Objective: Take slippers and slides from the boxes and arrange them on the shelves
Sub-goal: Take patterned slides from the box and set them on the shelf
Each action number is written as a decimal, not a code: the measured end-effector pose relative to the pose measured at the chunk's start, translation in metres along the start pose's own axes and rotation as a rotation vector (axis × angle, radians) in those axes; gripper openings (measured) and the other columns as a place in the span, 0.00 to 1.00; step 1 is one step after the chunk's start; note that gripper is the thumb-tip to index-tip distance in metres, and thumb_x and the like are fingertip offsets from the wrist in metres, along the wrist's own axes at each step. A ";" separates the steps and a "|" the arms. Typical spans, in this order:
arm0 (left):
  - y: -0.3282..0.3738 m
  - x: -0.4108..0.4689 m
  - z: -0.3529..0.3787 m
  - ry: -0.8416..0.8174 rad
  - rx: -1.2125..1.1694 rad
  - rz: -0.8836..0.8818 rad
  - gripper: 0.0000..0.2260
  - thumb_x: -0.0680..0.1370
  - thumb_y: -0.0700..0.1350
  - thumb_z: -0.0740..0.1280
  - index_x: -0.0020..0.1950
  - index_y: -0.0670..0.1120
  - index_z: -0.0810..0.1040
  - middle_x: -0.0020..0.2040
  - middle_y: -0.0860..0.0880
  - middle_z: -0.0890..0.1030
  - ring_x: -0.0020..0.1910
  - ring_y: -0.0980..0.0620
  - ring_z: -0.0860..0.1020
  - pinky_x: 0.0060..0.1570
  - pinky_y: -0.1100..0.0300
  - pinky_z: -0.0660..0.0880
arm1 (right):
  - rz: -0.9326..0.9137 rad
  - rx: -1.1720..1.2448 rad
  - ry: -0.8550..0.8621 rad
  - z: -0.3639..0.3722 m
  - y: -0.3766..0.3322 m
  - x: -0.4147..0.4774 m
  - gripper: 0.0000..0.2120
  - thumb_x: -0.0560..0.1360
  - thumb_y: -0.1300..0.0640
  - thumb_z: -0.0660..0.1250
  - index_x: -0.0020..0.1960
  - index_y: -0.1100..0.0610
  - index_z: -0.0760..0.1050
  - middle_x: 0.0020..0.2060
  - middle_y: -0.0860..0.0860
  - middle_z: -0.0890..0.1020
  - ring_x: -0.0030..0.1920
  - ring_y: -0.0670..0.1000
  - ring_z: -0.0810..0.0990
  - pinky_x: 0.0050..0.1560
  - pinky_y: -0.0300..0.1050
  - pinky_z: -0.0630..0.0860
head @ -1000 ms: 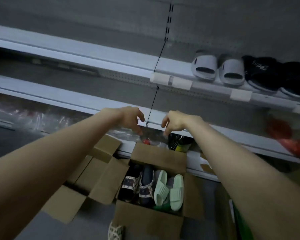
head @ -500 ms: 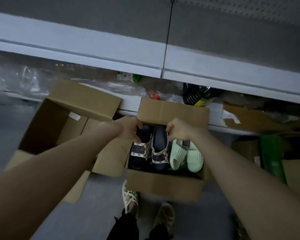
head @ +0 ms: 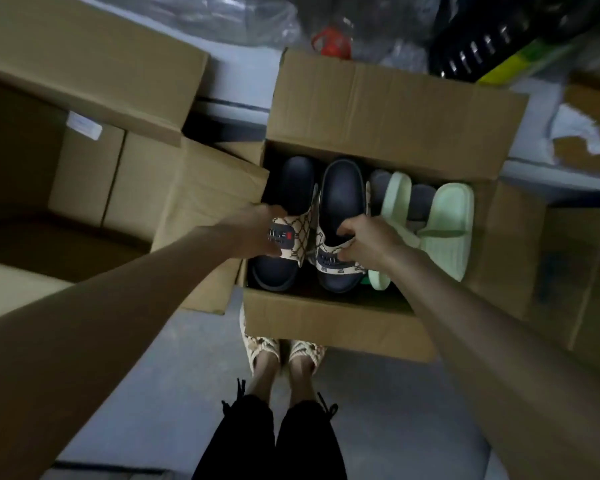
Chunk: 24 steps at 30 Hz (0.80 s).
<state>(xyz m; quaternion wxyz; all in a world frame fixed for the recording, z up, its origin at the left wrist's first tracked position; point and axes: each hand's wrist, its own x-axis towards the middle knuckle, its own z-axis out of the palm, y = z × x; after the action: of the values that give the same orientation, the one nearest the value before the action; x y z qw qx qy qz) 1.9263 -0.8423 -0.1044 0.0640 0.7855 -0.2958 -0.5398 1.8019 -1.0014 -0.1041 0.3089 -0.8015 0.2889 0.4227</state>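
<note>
Two dark slides with patterned straps are held inside the open box. The left slide is by the left wall and the right slide is near the middle. Each is laid the long way, from the near wall to the far wall, with its toe toward the near wall. The left hand is curled round one strap. The fingers of the right hand are tucked under the other strap. Both are best lifted straight up together, so the walls are not bumped. Green slides are packed by the right wall. A second box is seen to the left.
</note>
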 end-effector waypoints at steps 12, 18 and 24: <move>-0.025 0.060 0.048 0.143 0.143 0.055 0.29 0.71 0.46 0.72 0.69 0.45 0.66 0.65 0.42 0.65 0.65 0.42 0.66 0.64 0.50 0.66 | 0.003 -0.133 0.127 0.053 0.016 0.053 0.11 0.71 0.51 0.68 0.54 0.49 0.77 0.51 0.48 0.81 0.59 0.53 0.75 0.59 0.49 0.60; -0.016 0.056 0.036 0.177 0.082 0.005 0.19 0.73 0.46 0.70 0.62 0.44 0.74 0.60 0.41 0.70 0.61 0.41 0.70 0.60 0.47 0.69 | -0.040 -0.143 0.123 0.042 0.018 0.034 0.11 0.75 0.58 0.64 0.54 0.50 0.81 0.54 0.52 0.82 0.60 0.57 0.75 0.58 0.49 0.66; -0.007 0.028 0.020 0.192 0.099 0.066 0.16 0.73 0.46 0.71 0.59 0.44 0.75 0.59 0.42 0.73 0.59 0.43 0.72 0.56 0.55 0.68 | -0.064 -0.067 0.169 0.027 0.022 0.008 0.12 0.74 0.63 0.64 0.52 0.54 0.82 0.52 0.55 0.83 0.57 0.58 0.77 0.57 0.52 0.74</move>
<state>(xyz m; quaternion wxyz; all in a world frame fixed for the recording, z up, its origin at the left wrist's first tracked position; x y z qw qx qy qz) 1.9182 -0.8467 -0.1382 0.0707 0.8256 -0.3404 -0.4444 1.7765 -0.9978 -0.1290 0.2697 -0.8531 0.2737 0.3529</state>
